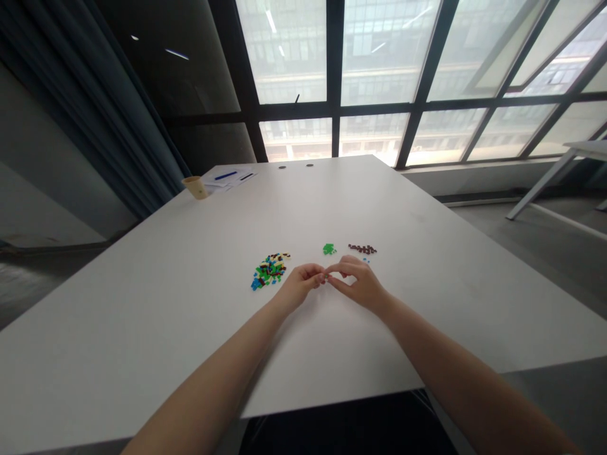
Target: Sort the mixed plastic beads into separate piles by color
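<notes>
My left hand (305, 281) and my right hand (355, 278) meet at the fingertips above the white table (341, 215). Both are closed in a pinch around something tiny between them, too small to name. Left of my left hand lies a mixed pile of small bricks (270, 270), green, blue, cream, dark brown and yellow. Beyond my hands is a small heap of green pieces (329, 249). To its right sits a cluster of dark brown pieces (363, 249). A few tiny blue pieces (365, 260) lie just beyond my right hand.
At the table's far left stand a tan paper cup (195, 188) and papers (230, 178) with a blue pen (226, 175) on them. Two small dark discs lie near the far edge. Another white table (590, 149) stands at the right, past the floor.
</notes>
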Tool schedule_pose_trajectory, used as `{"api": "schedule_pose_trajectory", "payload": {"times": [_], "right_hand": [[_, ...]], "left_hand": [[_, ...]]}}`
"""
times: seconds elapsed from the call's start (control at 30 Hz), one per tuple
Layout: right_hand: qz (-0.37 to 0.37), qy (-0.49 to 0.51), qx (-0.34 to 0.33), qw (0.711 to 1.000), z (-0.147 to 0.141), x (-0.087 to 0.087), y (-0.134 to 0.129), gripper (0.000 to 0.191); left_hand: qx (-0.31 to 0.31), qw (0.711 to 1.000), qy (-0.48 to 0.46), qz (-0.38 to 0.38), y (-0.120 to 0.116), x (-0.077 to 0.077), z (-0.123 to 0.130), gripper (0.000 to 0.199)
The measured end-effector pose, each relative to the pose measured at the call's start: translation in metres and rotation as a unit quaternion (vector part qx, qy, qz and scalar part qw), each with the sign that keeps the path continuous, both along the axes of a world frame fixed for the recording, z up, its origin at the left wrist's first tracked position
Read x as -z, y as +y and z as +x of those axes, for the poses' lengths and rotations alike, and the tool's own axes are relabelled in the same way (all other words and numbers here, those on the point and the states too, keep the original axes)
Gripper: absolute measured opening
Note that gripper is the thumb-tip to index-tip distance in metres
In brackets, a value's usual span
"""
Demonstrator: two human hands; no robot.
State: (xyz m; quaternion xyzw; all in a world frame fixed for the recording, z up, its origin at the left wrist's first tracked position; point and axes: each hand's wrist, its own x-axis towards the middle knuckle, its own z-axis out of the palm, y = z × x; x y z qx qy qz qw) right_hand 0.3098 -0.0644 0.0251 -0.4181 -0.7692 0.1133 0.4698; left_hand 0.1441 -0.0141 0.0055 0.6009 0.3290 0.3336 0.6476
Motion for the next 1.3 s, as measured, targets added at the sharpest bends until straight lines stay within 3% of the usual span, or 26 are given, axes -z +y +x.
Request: {"api": "schedule_pose_trajectory", "payload": {"times": [0.33,0.53,0.8,1.1,1.3], "right_hand": [[0.012,-0.011,0.006,1.000,0.002,0.004,0.001,0.011],[0.009,-0.024,0.027,0.999,0.003,0.005,0.001,0.010],[-0.046,-0.045,0.077,0.995,0.006,0.010,0.007,0.010],[-0.016,-0.076,0.146,0.986,0.001,0.017,0.013,0.011],[-0.111,-0.132,0.203,0.964,0.015,0.008,0.039,0.012]], "left_hand": [[-0.015,0.996,-0.012,-0.091,-0.009,-0.004,0.004,0.035],[-0.022,0.995,-0.002,-0.098,-0.010,-0.007,0.005,0.031],[0.005,0.992,-0.016,-0.124,-0.008,-0.005,0.004,0.030],[0.042,0.981,-0.063,-0.178,-0.003,-0.011,-0.003,0.038],[-0.033,0.974,-0.103,-0.197,0.003,-0.013,-0.006,0.035]]}}
